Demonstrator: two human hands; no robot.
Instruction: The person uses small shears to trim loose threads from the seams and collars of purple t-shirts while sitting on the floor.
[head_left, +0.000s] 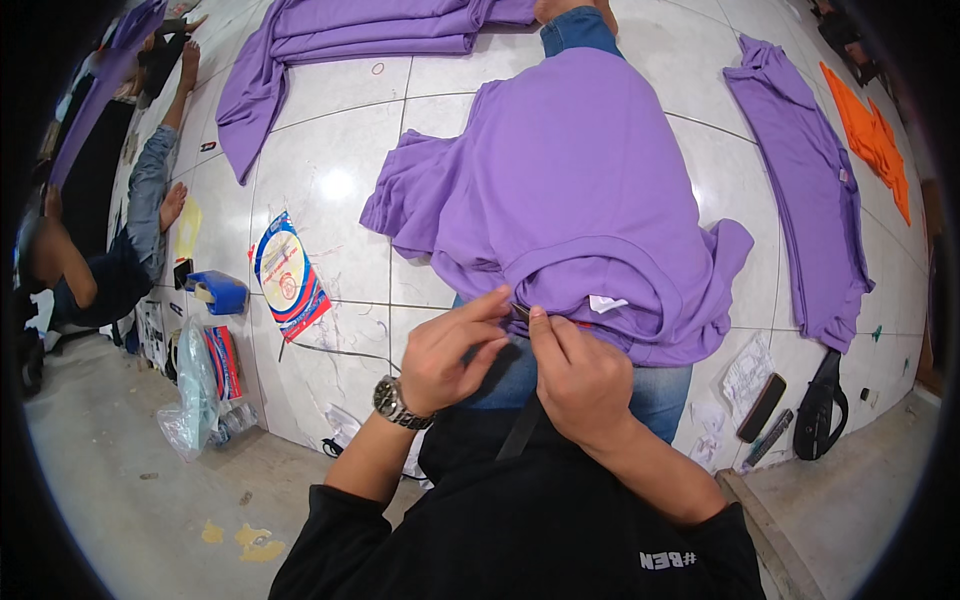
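A purple T-shirt (577, 157) lies over my outstretched leg, its ribbed neckline towards me and a white label (606, 304) inside the collar. My right hand (585, 367) pinches a small dark metal tool (521, 309) between thumb and forefinger at the shirt's near edge; its exact kind cannot be told. Beside it on the left, my left hand (457, 352), with a metal watch on the wrist, has its fingers apart and bent close to the tool's tip. Whether a thread runs between its fingertips cannot be told.
Folded purple garments (375, 30) lie at the top, another purple garment (806, 195) and an orange cloth (870, 142) at right. Near the right edge are a phone (761, 407), a remote control (770, 437) and a black bag (821, 409). A blue tape dispenser (217, 292) and another person sit left.
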